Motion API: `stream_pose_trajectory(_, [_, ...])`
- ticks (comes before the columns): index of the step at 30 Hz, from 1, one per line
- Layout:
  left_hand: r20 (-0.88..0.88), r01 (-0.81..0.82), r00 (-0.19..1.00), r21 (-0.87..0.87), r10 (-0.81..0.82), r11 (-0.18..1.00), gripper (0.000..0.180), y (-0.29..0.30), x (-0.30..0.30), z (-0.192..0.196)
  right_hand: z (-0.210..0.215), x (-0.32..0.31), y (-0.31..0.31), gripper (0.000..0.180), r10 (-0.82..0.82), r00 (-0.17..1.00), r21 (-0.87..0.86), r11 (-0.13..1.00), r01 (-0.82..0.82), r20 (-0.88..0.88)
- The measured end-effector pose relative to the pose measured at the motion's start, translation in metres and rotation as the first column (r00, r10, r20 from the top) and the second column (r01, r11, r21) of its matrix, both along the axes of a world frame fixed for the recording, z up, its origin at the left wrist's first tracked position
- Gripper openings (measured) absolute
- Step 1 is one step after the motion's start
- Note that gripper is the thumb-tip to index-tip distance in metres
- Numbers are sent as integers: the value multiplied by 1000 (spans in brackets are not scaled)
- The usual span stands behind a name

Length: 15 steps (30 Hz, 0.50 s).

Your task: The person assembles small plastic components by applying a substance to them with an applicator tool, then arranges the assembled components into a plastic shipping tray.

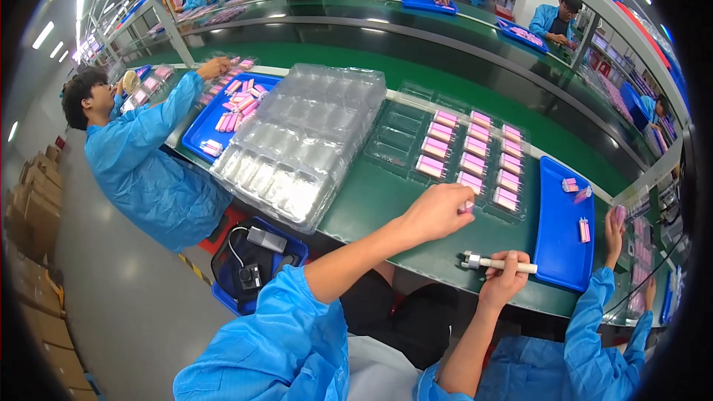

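Observation:
My left hand (443, 212) is closed in a pinch over the near edge of a clear plastic tray (394, 134). A small pink-and-white block, partly hidden by the fingers, shows at its fingertips. Several pink-and-white blocks (474, 145) lie in rows in that tray's pockets, and the pockets on its left side hold none. In my right hand (507, 278) is a cream-handled tool (484, 261) with a metal head, held level above the green table and pointing left. Just right of it lies a blue tray (557, 256) with a few pink-and-white blocks (584, 230).
A tall stack of clear plastic trays (297, 141) stands left of the filled tray. Beyond it, a co-worker (148, 156) reaches over a blue tray (194, 136) of blocks. Another person's hand (615, 234) is close at right. A blue bin (226, 297) sits below the table edge.

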<state>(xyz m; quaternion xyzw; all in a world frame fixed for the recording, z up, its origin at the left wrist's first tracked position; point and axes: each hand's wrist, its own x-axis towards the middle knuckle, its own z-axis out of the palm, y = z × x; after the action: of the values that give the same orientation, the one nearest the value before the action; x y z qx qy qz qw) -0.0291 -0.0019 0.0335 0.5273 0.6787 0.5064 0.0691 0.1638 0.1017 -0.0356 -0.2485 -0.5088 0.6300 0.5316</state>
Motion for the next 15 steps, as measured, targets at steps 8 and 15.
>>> stream_pose_trajectory(8, [-243, -25, 969, -263, -42, 964, 28, -22, -10, -22, 37, -17, -8, 13, 131, 985, 23, 991, -134, 109])
stream_pose_trajectory(15, [-182, -11, 982, -276, -41, 961, 26, -20, -6, -26, 76, -27, -17, 13, 201, 965, 197, 952, -233, 171])
